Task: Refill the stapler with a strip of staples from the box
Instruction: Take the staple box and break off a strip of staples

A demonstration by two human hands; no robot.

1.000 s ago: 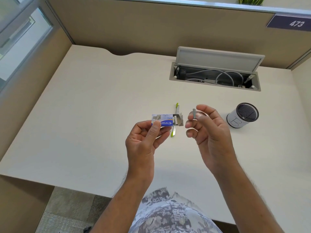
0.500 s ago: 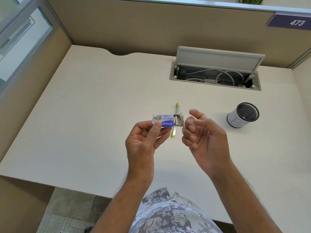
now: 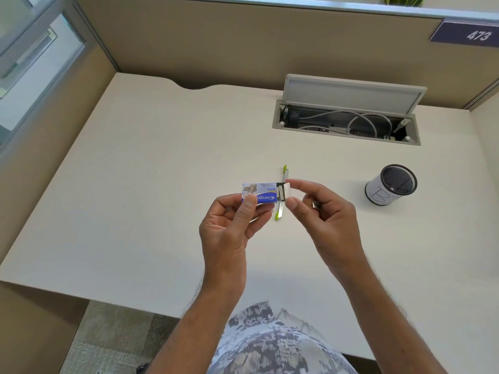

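Observation:
My left hand [image 3: 229, 228] holds a small blue and white staple box [image 3: 259, 197] above the desk, its open end facing right. My right hand [image 3: 324, 211] pinches the box's white end flap [image 3: 287, 189] between thumb and forefinger. A short silver strip of staples [image 3: 316, 204] shows tucked under the other fingers of that hand. The stapler [image 3: 279, 211], thin, silver and lime green, lies on the desk behind the box, which hides its middle.
A white cylindrical cup with a dark mesh top [image 3: 391, 184] stands to the right. Further back, a cable tray [image 3: 278, 122] in the desk has its lid raised and wires inside. Partition walls close the back and left. The desk's front edge [image 3: 108, 295] is near me.
My right hand, which held the staple strip up between its fingertips, has moved left to the box and now pinches its end flap. The strip has shifted under the fingers. The left hand stays put.

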